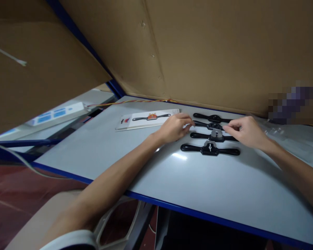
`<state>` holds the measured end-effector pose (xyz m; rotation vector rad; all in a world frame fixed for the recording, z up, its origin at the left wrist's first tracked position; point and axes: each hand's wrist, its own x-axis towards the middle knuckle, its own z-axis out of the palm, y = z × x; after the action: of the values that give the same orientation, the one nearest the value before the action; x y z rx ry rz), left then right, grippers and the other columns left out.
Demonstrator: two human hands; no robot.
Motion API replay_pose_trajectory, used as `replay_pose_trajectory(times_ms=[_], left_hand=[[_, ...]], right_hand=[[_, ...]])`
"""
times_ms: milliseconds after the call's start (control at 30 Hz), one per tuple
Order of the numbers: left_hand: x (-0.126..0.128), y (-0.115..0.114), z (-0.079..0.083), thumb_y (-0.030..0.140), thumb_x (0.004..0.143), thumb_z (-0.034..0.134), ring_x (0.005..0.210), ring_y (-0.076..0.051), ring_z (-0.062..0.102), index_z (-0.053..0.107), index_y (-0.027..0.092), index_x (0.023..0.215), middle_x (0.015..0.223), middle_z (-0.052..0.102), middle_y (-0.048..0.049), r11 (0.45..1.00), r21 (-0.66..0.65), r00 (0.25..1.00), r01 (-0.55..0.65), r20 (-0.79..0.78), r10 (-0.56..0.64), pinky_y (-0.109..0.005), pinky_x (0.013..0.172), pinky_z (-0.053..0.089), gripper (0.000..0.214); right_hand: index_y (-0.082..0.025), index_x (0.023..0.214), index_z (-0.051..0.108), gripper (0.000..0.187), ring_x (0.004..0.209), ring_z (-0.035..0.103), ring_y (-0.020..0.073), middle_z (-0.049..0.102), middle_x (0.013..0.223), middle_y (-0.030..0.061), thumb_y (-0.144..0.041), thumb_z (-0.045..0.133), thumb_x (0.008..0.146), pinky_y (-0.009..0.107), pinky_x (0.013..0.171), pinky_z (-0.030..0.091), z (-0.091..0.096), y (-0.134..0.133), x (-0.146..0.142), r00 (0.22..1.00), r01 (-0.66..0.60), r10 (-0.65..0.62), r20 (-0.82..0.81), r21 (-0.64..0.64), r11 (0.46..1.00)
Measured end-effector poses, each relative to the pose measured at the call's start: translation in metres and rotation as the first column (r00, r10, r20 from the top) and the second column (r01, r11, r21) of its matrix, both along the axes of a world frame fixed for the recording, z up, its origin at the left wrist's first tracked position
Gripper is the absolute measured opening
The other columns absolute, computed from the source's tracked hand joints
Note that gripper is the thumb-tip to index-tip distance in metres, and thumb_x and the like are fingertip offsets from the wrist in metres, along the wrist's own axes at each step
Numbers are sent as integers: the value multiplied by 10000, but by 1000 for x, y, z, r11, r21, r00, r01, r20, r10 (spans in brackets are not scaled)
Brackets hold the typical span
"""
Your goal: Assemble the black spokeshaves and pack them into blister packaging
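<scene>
Several black spokeshaves lie in a row on the table, handles running left to right. The nearest spokeshave [210, 149] has a silver screw at its middle; behind it is another spokeshave [217, 136] with a pale round plate. My left hand [175, 127] has its fingers curled at the left handle end of the second spokeshave from the back [211, 125]. At that tool's right handle, my right hand [247, 132] pinches with thumb and forefinger, hiding its end. The farthest spokeshave [215, 118] lies just beyond both hands.
A carded package [147, 119] picturing a spokeshave lies left of my left hand. Clear plastic packaging [294, 142] is at the right. Twisted wires [135, 101] run along the back edge below a cardboard wall [211, 52]. A power strip [57, 113] sits at the far left.
</scene>
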<state>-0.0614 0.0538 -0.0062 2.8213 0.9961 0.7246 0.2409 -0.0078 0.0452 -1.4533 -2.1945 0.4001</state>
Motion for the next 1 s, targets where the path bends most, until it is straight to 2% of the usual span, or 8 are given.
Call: replay_pose_trajectory(times_ms=[67, 167, 300, 433, 633, 800, 900, 1000], left_hand=[[16, -17, 3, 199, 1026, 505, 960, -183, 728, 758, 186, 1029, 1051, 773, -93, 998, 24, 986, 54, 158, -57, -331, 854, 601, 254], [40, -41, 4, 204, 1052, 491, 918, -153, 727, 718, 194, 991, 1033, 778, -84, 994, 28, 944, 102, 314, -105, -303, 791, 614, 235], [56, -57, 0, 214, 1067, 480, 911, -150, 735, 696, 211, 975, 1017, 783, -79, 986, 59, 912, 157, 374, -168, -308, 772, 632, 235], [54, -55, -1, 241, 1069, 501, 997, -167, 730, 687, 205, 1099, 1102, 768, -93, 980, 110, 918, 163, 349, -192, -335, 866, 632, 192], [46, -42, -4, 188, 1047, 399, 834, -180, 705, 693, 152, 1213, 1045, 742, -113, 998, -53, 995, 25, 93, -20, -327, 727, 573, 340], [44, -36, -3, 341, 1061, 466, 810, -225, 695, 740, 155, 1237, 1138, 717, -147, 983, -110, 983, -146, -126, 132, -357, 653, 501, 375], [45, -36, -1, 401, 1043, 538, 858, -233, 700, 772, 203, 1214, 1208, 699, -134, 977, -122, 979, -177, -125, 161, -352, 672, 487, 351], [46, -37, -4, 334, 1023, 557, 897, -225, 706, 784, 232, 1203, 1184, 719, -103, 966, -200, 984, -162, -101, 144, -348, 716, 502, 307]], right_hand=[[-214, 961, 789, 262, 490, 450, 127, 594, 552, -46, -435, 654, 920, 315, 563, 395, -2, -5, -7, 999, -30, 29, -44, -14, 999], [-212, 1208, 767, 363, 606, 632, 156, 774, 809, 19, -376, 680, 896, 311, 632, 509, -7, -11, -18, 984, -141, 141, -105, 9, 990], [-226, 1060, 795, 228, 805, 735, 202, 817, 968, 53, -309, 620, 940, 328, 752, 573, -11, -14, -26, 954, -251, 257, -152, 59, 966], [-211, 986, 764, 181, 758, 742, 199, 805, 890, 44, -279, 599, 952, 329, 753, 566, -12, -11, -21, 968, -201, 208, -141, 62, 978], [-229, 996, 717, 161, 714, 723, 204, 784, 855, 36, -313, 581, 978, 344, 708, 541, -18, 3, 1, 990, -140, 141, -8, 92, 986], [-238, 881, 740, 189, 1039, 746, 289, 779, 1201, 111, -365, 626, 961, 458, 931, 558, -15, 11, 14, 988, -157, 152, 40, 238, 958], [-246, 884, 748, 217, 877, 763, 270, 798, 1029, 87, -423, 647, 960, 427, 829, 575, -13, 11, 15, 994, -106, 107, 3, 171, 980], [-245, 918, 753, 259, 669, 705, 204, 780, 907, 59, -470, 636, 970, 358, 666, 539, -13, 8, 12, 993, -115, 118, -19, 88, 989]])
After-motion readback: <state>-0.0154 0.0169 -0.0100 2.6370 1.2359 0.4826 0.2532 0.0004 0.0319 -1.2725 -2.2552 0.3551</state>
